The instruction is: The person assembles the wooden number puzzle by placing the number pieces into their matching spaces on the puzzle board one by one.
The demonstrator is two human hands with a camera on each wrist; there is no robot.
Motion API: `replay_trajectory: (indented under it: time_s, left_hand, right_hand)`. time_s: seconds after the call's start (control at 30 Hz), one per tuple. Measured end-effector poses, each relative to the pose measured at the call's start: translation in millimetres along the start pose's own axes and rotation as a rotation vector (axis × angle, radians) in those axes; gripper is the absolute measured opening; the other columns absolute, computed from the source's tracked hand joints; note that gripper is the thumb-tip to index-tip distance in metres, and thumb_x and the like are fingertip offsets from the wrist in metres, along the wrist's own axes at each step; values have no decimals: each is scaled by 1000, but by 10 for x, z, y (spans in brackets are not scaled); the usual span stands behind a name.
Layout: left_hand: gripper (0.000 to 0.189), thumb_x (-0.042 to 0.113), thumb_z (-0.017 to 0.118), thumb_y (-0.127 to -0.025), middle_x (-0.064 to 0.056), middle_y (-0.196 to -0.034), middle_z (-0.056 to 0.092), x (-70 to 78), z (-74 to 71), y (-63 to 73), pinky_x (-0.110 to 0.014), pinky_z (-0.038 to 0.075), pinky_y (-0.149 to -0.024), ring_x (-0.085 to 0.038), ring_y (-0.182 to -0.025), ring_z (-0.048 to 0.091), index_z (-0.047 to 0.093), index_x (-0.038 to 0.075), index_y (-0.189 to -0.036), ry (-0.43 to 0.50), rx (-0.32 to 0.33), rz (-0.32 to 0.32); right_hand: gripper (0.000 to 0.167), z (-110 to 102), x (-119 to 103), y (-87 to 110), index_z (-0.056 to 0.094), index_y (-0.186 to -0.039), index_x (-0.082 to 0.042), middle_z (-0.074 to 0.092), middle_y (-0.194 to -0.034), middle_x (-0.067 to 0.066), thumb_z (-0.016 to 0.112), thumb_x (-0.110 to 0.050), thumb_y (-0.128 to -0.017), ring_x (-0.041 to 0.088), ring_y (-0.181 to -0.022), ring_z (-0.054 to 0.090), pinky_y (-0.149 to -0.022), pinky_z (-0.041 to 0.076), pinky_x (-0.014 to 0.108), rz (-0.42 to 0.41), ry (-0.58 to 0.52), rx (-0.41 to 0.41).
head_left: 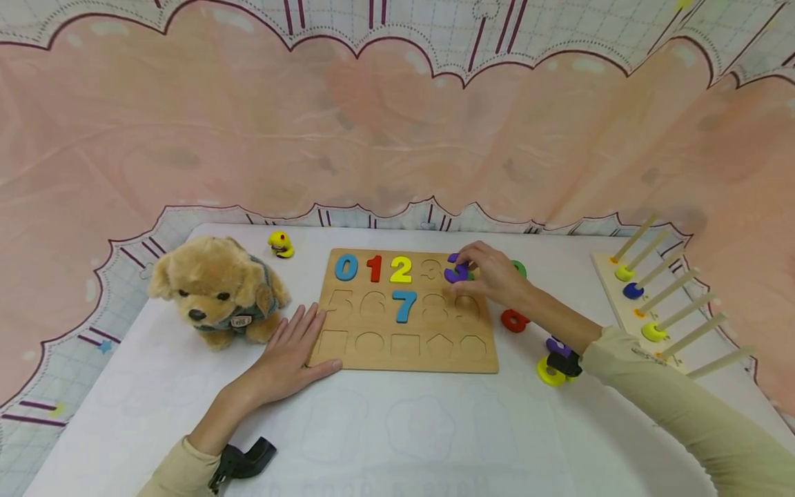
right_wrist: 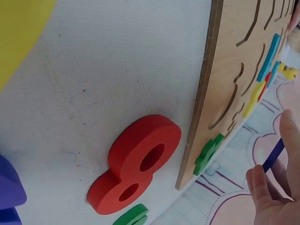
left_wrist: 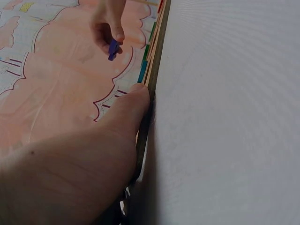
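Note:
My right hand (head_left: 497, 273) pinches a purple number 3 (head_left: 457, 273) above the upper right of a wooden number board (head_left: 357, 355). Just left of it lies the bare outline of the 3. A green number piece (right_wrist: 208, 153) sits on the board, mostly hidden behind my hand in the head view. Blue 0 (head_left: 346, 267), red 1 (head_left: 374, 268) and yellow 2 (head_left: 401, 269) line the top row, with a blue 7 (head_left: 404, 306) below. Spread fingers of my left hand (head_left: 288, 359) rest at the board's left edge.
Right of the board lie a red 8 (right_wrist: 145, 159), a green piece (head_left: 519, 268), a purple piece (head_left: 558, 346) and a yellow piece (head_left: 550, 373). A peg stand (head_left: 605, 276) stands at far right. A plush dog (head_left: 214, 286) and yellow toy (head_left: 281, 244) are left.

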State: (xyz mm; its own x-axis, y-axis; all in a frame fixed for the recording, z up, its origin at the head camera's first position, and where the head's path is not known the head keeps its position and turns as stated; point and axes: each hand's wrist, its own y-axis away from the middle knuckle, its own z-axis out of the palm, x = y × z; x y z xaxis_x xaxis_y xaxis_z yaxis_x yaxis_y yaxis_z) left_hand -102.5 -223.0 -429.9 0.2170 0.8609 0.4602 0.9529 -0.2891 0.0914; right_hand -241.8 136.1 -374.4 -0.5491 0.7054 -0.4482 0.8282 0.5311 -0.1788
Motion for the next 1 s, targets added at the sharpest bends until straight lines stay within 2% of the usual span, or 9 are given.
replay_trajectory:
  time_s: [0.2, 0.4, 0.53, 0.73, 0.9, 1.0]
  left_hand:
    - [95, 61, 55, -90, -18, -164, 7, 10, -13, -4, -60, 2, -120, -40, -152, 2, 16, 4, -155, 2, 1, 2]
    - [95, 62, 55, -90, -18, -164, 7, 15, -17, 3, -60, 2, -119, -40, -151, 2, 16, 4, -155, 4, 4, 0]
    - [96, 63, 54, -89, -17, -164, 7, 15, -13, 5, -60, 1, -120, -39, -152, 1, 16, 5, -155, 7, 1, -4]
    - [96, 62, 54, -89, -17, -164, 7, 13, -11, 6, -60, 2, -120, -39, -152, 1, 16, 4, -155, 12, 4, -3]
    - [95, 62, 54, -90, -17, -164, 7, 20, -13, 9, -60, 2, -120, -39, -152, 2, 16, 4, -155, 13, 3, -3]
    - [95, 61, 55, -90, -17, -164, 7, 26, -20, 13, -60, 2, -120, -39, -152, 2, 17, 4, -155, 16, 3, -3]
  right_hand:
    - [48, -17, 13, -56, 62, -116, 5, 55, -129, 22, 78, -23, -80, 34, -109, 62, -94, 54, 46, 18, -36, -33]
    - [49, 14, -9, -170, 59, -122, 3, 54, -134, 20, 73, -28, -87, 35, -122, 55, -102, 49, 47, 40, -17, -81]
    - [50, 82, -33, -254, 58, -122, 0, 55, -133, 18, 73, -32, -87, 34, -124, 54, -103, 49, 46, 43, -1, -115]
    - [50, 230, -34, -378, 55, -122, 0, 58, -126, 16, 73, -31, -86, 29, -112, 58, -97, 53, 41, 11, 20, -178]
    - [61, 305, -16, -458, 50, -134, 0, 56, -133, 17, 72, -34, -87, 30, -123, 54, -107, 46, 44, 58, 68, -244]
    - [62, 314, -17, -491, 50, -136, -2, 54, -136, 17, 71, -35, -88, 32, -128, 51, -109, 42, 48, 66, 102, -280]
